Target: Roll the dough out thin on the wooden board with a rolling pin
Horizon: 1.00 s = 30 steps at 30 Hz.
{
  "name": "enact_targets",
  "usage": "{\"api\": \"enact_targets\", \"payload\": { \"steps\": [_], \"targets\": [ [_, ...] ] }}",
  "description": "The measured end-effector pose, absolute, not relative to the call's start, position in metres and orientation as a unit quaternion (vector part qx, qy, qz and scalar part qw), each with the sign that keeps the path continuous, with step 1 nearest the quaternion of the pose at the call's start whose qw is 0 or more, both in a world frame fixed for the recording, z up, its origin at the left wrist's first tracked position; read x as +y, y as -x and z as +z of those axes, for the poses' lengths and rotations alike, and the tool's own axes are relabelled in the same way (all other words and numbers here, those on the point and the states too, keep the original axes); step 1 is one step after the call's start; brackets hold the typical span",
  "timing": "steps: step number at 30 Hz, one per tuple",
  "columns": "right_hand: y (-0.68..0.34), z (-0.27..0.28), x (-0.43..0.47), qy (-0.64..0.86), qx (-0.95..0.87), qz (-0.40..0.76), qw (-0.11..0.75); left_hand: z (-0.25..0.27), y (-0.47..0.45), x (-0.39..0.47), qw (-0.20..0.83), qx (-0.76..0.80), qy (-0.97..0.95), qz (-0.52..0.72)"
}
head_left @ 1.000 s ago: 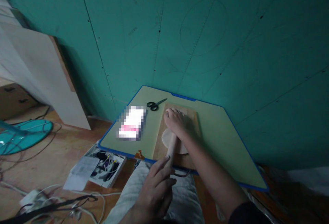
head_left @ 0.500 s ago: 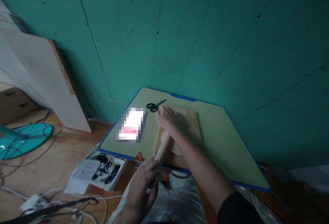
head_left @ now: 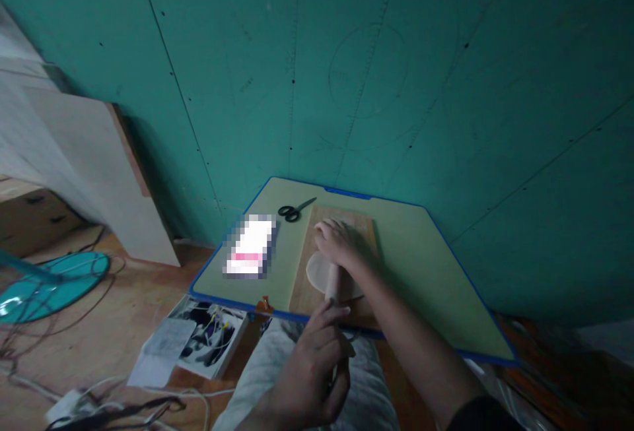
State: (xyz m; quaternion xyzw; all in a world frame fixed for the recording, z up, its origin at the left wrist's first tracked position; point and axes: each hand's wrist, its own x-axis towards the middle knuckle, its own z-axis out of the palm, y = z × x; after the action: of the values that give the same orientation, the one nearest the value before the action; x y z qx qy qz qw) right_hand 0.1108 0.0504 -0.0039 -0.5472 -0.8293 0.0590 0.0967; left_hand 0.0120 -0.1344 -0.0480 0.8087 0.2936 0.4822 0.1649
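Note:
A pale rolling pin (head_left: 333,284) lies across a flat, rounded sheet of dough (head_left: 317,272) on a wooden board (head_left: 298,296). Closed over the pin's far end is my right hand (head_left: 337,241), which hides that end. My left hand (head_left: 321,355) grips the near end at the table's front edge, its fingers curled in. Dough shows on both sides of the pin, with more of it bare on the left. Black-handled scissors (head_left: 296,210) lie left of the board's far end.
The board rests on a small table (head_left: 421,272) with a blue rim, against a green wall (head_left: 238,88). A blurred-out bright rectangular object (head_left: 251,246) lies on the table's left. Below stand a white box (head_left: 218,352) of cables and a power strip (head_left: 69,404).
Both hands and the rolling pin have moved right across the dough, and the pin stands less slanted. More dough shows left of it. The camera view has shifted slightly.

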Motion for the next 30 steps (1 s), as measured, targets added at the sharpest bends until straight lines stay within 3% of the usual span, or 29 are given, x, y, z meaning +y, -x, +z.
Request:
{"api": "enact_targets", "payload": {
  "steps": [10, 17, 25, 30],
  "targets": [
    [-0.153, -0.013, 0.053, 0.566, -0.817, 0.102, 0.038, -0.028, -0.032, -0.124, 0.226, 0.264, -0.849, 0.397],
    [-0.17, -0.024, 0.053, 0.598, -0.79, 0.124, 0.049, -0.031, -0.045, -0.115, 0.224, 0.237, -0.875, 0.359],
    [-0.164, -0.018, 0.05, 0.604, -0.793, 0.062, 0.052, -0.052, -0.044, -0.113, 0.15, 0.225, -0.864, 0.425],
    [-0.145, -0.01, 0.052, 0.594, -0.793, 0.109, 0.081, -0.043, -0.032, -0.119, 0.156, 0.203, -0.829, 0.497]
  ]
}}
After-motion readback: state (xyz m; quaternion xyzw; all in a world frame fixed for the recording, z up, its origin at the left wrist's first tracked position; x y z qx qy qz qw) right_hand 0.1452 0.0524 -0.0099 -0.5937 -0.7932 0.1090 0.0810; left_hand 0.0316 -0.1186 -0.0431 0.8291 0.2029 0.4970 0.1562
